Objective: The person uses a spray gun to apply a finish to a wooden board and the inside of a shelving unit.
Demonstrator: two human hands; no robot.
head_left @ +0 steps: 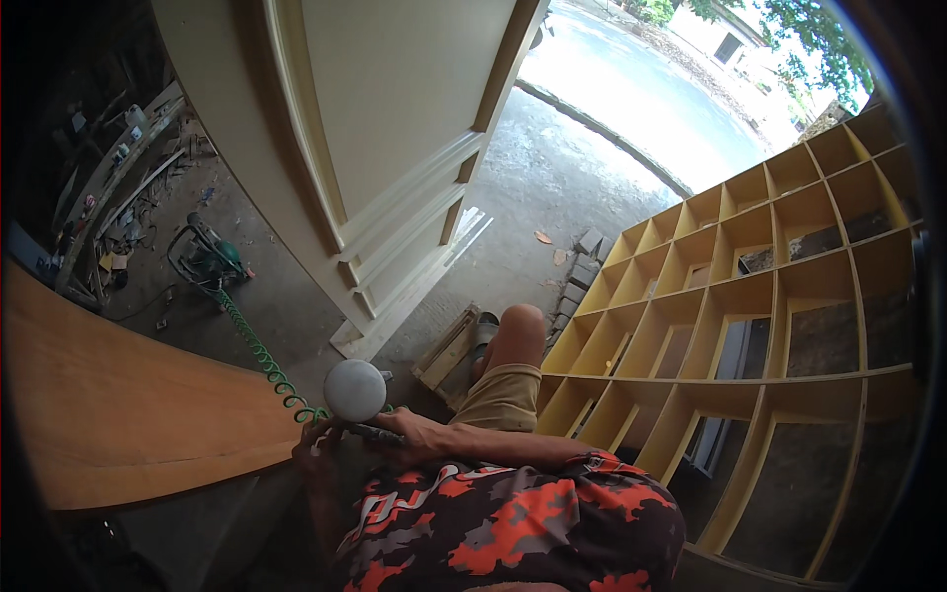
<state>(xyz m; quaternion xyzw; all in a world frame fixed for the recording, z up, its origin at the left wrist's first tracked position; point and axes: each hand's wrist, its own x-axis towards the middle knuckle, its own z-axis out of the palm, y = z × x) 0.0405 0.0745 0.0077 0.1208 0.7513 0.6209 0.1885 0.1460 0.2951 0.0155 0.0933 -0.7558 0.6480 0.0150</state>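
Note:
Low in front of my body I hold a spray gun (370,432) with a round, pale grey cup (355,391) on top. My right hand (416,437) is closed around the gun's dark body on the right side. On the other side, my left hand (314,440) is closed at the gun, beside the end of a green coiled hose (258,347); the cup and shadow hide part of its fingers. The hose stretches away to a green air compressor (219,259) on the floor at the left.
A large cream panelled door (395,109) stands upright ahead. Curved orange-brown wood (128,395) lies at the left. To the right leans a yellowish wooden grid shelf (769,286). Grey blocks (572,296) and a small wooden piece (446,345) are on the floor. A cluttered bench (113,187) stands far left.

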